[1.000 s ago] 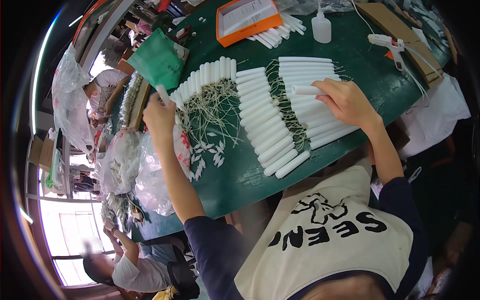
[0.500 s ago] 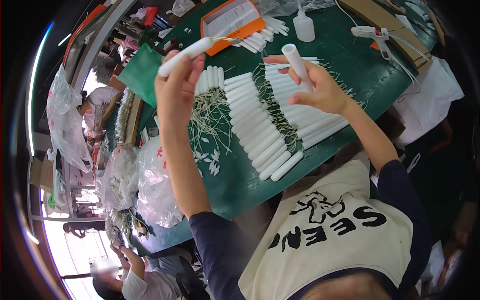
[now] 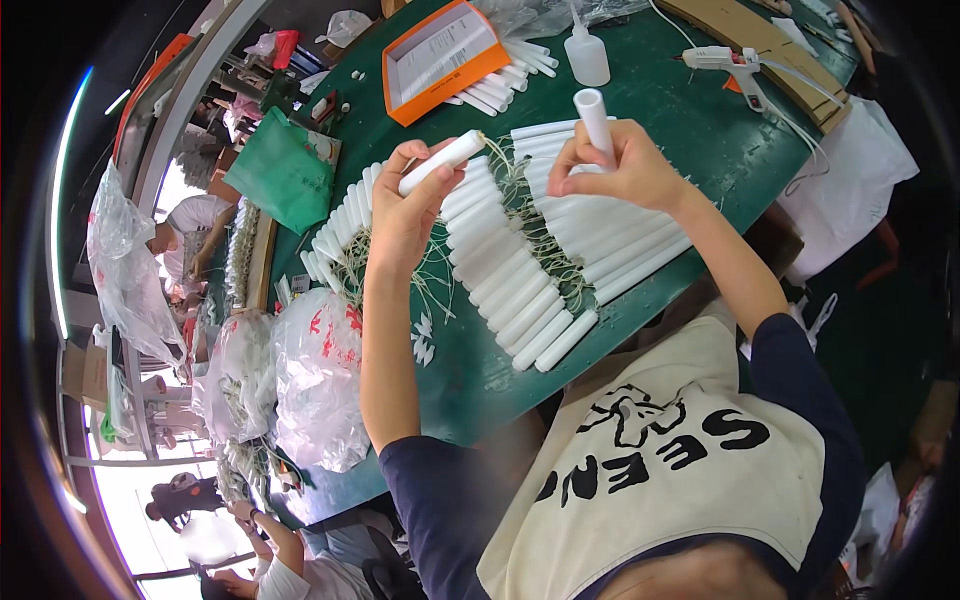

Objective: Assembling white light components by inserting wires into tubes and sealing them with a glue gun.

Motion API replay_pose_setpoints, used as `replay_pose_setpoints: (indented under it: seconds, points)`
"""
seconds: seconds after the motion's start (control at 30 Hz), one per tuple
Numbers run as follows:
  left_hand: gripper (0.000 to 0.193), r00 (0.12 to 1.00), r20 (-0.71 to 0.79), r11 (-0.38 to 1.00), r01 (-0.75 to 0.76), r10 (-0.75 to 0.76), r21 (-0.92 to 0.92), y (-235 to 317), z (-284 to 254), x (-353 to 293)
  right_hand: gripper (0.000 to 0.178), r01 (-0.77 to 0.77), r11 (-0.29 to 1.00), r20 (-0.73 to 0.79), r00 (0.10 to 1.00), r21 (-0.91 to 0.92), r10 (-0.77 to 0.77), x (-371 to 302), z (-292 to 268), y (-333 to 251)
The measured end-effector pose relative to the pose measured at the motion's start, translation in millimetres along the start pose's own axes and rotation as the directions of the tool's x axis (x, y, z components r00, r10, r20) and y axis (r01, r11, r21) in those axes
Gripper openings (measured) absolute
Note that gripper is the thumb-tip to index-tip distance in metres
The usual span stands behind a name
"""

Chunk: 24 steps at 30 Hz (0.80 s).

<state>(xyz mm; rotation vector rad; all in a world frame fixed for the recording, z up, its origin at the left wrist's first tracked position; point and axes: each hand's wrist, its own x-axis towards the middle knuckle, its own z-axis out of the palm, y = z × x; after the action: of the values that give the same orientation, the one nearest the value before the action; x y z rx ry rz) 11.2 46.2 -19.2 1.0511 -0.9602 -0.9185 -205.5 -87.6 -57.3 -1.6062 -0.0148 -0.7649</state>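
My left hand (image 3: 405,215) is closed round a white tube (image 3: 442,162), which tilts up to the right with thin wires at its far end. My right hand (image 3: 640,172) grips another white tube (image 3: 593,115), held steeply with its hollow open end up. The two tubes are apart, both above the table. Below my hands lies a row of white tubes (image 3: 505,275) side by side, with a second row (image 3: 625,240) to its right. Pale wires (image 3: 545,245) tangle between these rows. More white tubes (image 3: 345,222) with wires lie beyond my left forearm.
An orange box (image 3: 445,62) sits at the back with loose tubes beside it. Behind the rows stand a white squeeze bottle (image 3: 587,55) and a glue gun (image 3: 730,65) with its cord. Filled plastic bags (image 3: 318,385) are at the left edge; co-workers sit beyond.
My left hand has moved right and slightly down, bringing its tube closer to the right one. My right hand has shifted a little, its fingers closing more around its tube.
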Motion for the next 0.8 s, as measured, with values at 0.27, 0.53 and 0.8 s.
replay_pose_setpoints:
  seconds: [0.27, 0.53, 0.8]
  points:
    - [0.023, 0.997, 0.073, 0.655, -0.050, -0.009, 0.754, -42, -44, -15, 0.035, -0.177, 0.953, -0.094, 0.983, -0.246, 0.158, -3, -31, -6]
    - [0.018, 0.981, 0.102, 0.511, -0.004, -0.164, 0.859, -44, -43, -13, 0.026, -0.222, 0.794, -0.073, 0.973, -0.565, 0.221, -13, -40, 4]
    - [0.023, 0.909, 0.414, 0.310, -0.405, 0.040, 0.860, -39, 36, 10, 0.032, -0.268, 0.719, -0.227, 0.961, -0.641, 0.157, -18, -48, 2]
